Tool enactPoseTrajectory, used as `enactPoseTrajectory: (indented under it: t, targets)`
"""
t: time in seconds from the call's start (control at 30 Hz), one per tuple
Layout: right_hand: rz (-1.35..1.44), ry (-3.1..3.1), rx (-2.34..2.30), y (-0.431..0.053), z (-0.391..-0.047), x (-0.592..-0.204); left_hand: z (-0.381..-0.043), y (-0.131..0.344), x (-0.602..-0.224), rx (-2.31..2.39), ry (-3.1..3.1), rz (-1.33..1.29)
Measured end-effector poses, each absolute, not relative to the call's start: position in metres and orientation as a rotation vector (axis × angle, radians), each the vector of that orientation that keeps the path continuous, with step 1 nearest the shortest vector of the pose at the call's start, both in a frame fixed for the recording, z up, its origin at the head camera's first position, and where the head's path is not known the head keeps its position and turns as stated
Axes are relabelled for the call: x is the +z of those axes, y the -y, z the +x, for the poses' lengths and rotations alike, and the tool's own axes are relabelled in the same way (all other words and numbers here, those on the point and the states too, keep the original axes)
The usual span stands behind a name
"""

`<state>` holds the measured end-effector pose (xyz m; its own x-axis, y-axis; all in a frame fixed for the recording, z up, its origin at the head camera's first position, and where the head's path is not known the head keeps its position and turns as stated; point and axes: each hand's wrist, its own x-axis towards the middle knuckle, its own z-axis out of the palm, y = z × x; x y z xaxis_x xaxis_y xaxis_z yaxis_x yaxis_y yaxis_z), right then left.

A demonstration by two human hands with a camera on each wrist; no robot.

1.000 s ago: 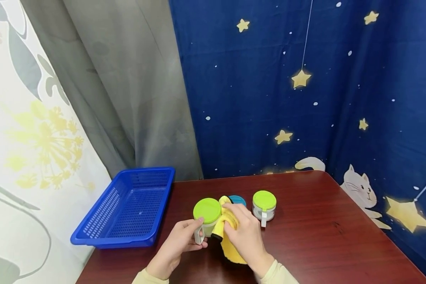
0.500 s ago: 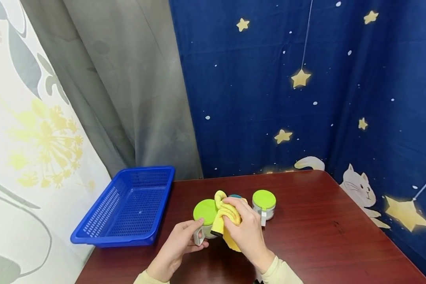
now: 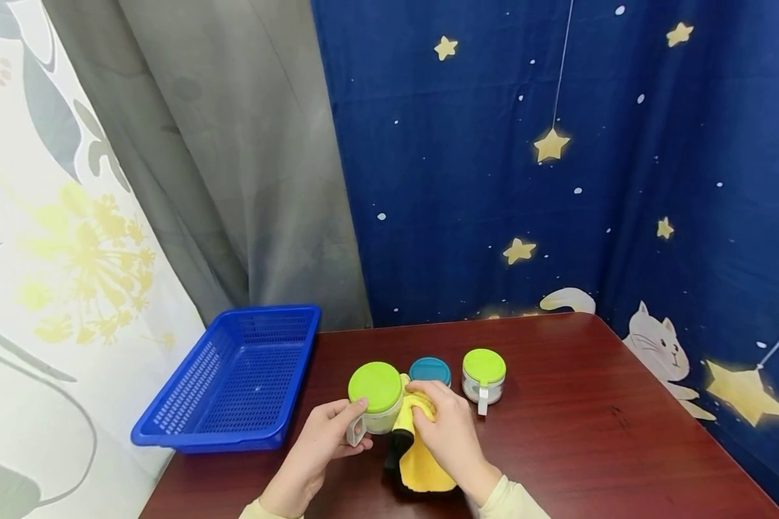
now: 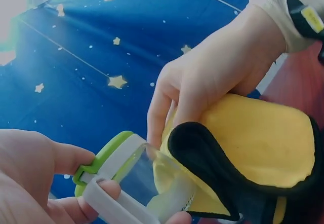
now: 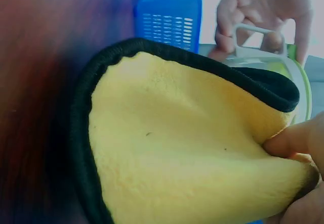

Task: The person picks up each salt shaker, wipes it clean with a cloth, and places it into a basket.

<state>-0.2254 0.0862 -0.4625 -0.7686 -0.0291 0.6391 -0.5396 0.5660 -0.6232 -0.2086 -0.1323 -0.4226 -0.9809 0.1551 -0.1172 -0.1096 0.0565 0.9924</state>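
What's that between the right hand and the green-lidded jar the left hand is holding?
A black-edged yellow cloth is between the right hand and the held jar; the head view shows it.

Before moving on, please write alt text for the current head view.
A person's left hand grips a green-lidded clear jar while the right hand holds a yellow cloth against its side, over a dark red table. Beyond are a blue-lidded container and a second green-lidded jar; a blue basket sits left.
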Motion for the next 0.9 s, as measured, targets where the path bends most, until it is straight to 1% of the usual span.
enactPoseTrajectory:
  t: [0.4, 0.63, 0.9]
  targets:
    - [0.394, 2.199, 1.173, -0.0846, -0.2233, -0.46, -0.2098, 0.1329, -0.4213, 2.028, -2.169, 0.027]
    - [0.396, 2.181, 1.19, -0.0813, -0.2219, -0.4654, -0.2085, 0.1317, -0.4262, 1.992, -2.221, 0.018]
    - [0.4, 2.183, 1.202, -0.08, -0.2219, -0.4632, -0.2093, 0.1322, -0.4246, 1.979, -2.352, 0.006]
